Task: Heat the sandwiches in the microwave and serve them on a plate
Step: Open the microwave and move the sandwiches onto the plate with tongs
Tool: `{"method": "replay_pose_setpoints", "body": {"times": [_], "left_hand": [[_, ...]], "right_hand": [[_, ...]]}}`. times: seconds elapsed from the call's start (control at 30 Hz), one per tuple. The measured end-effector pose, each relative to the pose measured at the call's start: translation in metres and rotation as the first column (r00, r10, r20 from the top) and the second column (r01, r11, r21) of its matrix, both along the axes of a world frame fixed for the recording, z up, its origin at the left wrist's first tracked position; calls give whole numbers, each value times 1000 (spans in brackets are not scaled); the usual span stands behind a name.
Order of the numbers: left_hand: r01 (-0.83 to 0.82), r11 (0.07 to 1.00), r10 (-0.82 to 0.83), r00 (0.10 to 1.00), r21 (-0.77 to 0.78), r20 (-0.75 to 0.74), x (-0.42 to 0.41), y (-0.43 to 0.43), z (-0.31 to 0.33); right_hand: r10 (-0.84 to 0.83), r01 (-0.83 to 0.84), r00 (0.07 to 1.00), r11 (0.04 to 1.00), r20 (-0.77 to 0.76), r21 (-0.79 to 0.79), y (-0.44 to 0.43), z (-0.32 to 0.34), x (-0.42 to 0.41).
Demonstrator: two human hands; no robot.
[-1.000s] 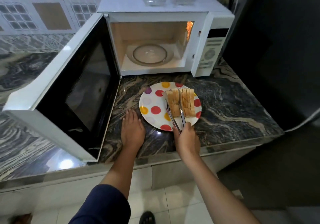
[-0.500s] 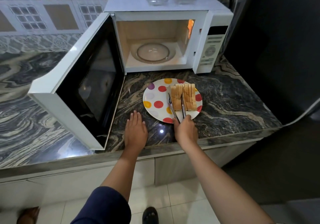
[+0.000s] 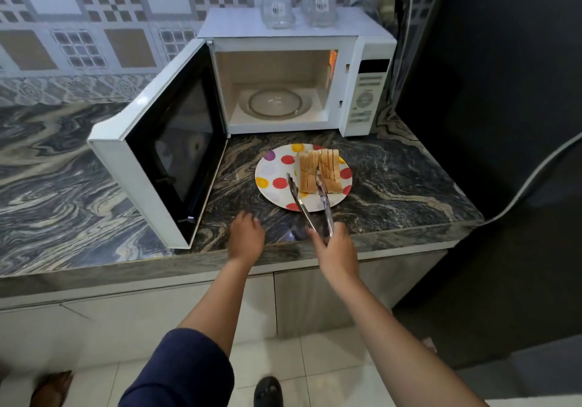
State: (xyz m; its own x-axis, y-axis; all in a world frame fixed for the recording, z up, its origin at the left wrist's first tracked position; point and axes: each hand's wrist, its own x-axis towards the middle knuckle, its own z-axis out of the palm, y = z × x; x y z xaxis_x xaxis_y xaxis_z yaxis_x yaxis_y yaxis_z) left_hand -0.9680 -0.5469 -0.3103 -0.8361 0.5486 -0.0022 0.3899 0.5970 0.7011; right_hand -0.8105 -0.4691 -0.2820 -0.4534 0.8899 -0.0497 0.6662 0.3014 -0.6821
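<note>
Head view: the right hand holds tongs in a closed grip, tips spread astride the left sandwich on the spotted plate before the open microwave, probably sparing fingers from heat, while the left hand, grip slack and empty, braces on the desk.

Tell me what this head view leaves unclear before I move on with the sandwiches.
All in the head view:
- Sandwiches: filling and warmth unknown; only the bread edges show.
- Tongs: handle end hidden inside the right hand; tip contact with the bread is too small to tell.
- Left hand: fingers blurred; contact with the countertop unclear.
- Microwave control panel: labels too small to read.
</note>
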Motion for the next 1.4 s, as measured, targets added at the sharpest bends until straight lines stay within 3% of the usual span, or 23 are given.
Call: {"method": "replay_pose_setpoints", "body": {"times": [0.07,0.13,0.23,0.33,0.5,0.6,0.93,1.07,1.17,1.27,1.4], "left_hand": [[-54,941,-48,956,334,291,17,4,22],[-61,852,-251,824,520,509,36,12,47],[-152,731,-429,656,666,621,52,19,76],[-187,604,-553,603,775,576,54,18,94],[-211,576,-541,626,790,562,51,21,118],[-347,513,-496,626,785,601,51,25,133],[-517,332,-338,715,789,611,20,30,177],[-534,282,-342,721,797,603,11,37,190],[-556,261,-337,714,789,614,6,45,196],[-521,289,-356,721,804,595,-4,53,194],[-389,431,-396,729,814,558,-17,69,189]], "right_hand": [[56,-63,992,996,-113,-63,-1,5,9],[131,-161,969,978,-212,-132,2,14,15],[234,-309,915,930,-328,-200,8,37,24],[296,-381,881,907,-370,-181,14,59,33],[365,-464,831,871,-420,-162,32,84,39],[378,-476,822,867,-427,-149,40,95,38],[213,-479,767,817,-606,-319,68,114,21],[169,-438,705,867,-688,-236,78,121,8],[256,-413,745,902,-616,-126,85,127,-2],[367,-448,798,892,-478,-63,91,135,-13],[451,-525,800,846,-395,-98,90,150,-39]]}}
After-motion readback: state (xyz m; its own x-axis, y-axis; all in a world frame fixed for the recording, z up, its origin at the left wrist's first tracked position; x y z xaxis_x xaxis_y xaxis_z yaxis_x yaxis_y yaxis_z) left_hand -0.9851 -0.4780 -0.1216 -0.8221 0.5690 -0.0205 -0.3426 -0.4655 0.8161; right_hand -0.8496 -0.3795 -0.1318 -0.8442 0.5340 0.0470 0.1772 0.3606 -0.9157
